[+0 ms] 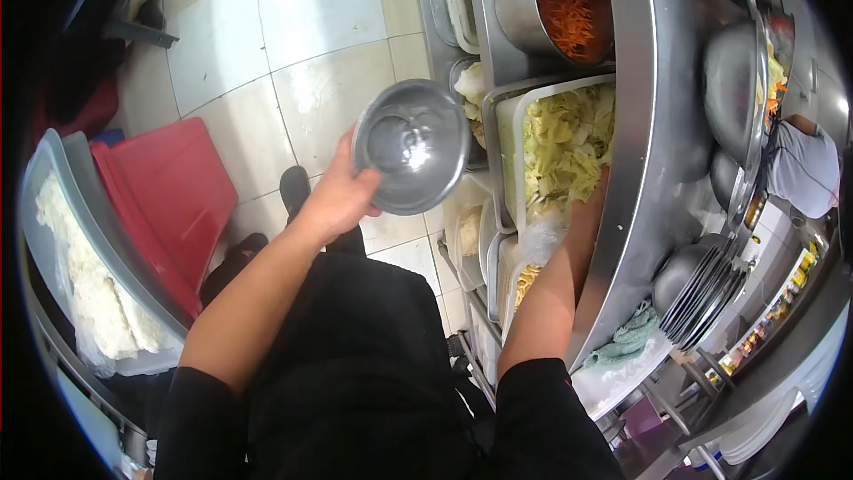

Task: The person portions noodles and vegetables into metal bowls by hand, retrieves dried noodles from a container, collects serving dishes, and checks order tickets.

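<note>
My left hand (340, 196) grips the rim of a round metal bowl (410, 142), thumb on the near side. The bowl hangs over the floor, its inside shiny and bare. To the right, a pale rectangular tub holds chopped cabbage (555, 147). My right hand (593, 200) reaches into the cabbage at the tub's right side, close to the steel ledge; its fingers are hidden, so I cannot tell how they are set. Below the cabbage lie a clear plastic bag (542, 238) and yellow noodles (526, 283), beside my right forearm.
Shredded carrot (567, 18) fills a steel pot (520, 9) beyond the cabbage. A steel ledge (635, 124) runs along the right. Stacked dark plates (706, 302) and a green cloth (626, 338) lie past it. At left are a red lid (169, 204) and a grey tub (115, 258).
</note>
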`<state>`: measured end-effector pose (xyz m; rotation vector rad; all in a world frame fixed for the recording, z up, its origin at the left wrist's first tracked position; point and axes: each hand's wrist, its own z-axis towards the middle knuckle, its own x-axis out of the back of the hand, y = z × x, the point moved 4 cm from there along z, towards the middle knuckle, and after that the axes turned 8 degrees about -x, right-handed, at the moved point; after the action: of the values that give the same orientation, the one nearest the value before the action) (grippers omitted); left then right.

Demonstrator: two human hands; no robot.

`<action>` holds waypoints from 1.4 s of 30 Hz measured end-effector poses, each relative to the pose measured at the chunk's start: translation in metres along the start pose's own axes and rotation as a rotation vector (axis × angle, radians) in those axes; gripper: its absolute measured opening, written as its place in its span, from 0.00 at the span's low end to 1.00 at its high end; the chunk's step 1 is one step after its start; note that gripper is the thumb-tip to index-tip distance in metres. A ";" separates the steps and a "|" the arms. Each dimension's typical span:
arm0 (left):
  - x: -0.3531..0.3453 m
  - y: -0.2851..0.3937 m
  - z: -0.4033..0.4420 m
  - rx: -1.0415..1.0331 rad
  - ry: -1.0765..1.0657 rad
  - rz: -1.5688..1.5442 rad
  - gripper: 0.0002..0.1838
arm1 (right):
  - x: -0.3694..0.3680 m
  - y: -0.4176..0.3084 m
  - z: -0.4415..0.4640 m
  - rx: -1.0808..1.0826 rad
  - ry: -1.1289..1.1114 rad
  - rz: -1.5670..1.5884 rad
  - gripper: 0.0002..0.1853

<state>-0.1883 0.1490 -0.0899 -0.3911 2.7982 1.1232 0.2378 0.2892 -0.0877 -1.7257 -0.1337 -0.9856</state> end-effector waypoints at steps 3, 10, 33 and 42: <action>-0.025 0.012 0.007 -0.032 -0.073 -0.001 0.41 | 0.003 -0.001 -0.004 -0.063 0.016 0.150 0.28; -0.056 0.000 -0.003 -0.073 -0.054 -0.102 0.41 | -0.062 -0.063 -0.120 -0.504 -0.465 0.821 0.25; -0.014 0.007 0.014 -0.015 -0.119 0.070 0.27 | -0.102 -0.075 -0.060 0.611 -0.184 -0.806 0.16; -0.002 0.011 0.001 0.054 0.003 -0.018 0.28 | -0.036 -0.034 -0.056 -0.281 -0.140 0.019 0.21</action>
<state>-0.1895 0.1577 -0.0835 -0.4122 2.8146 1.0410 0.1657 0.2690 -0.0824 -2.0497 -0.0709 -0.9018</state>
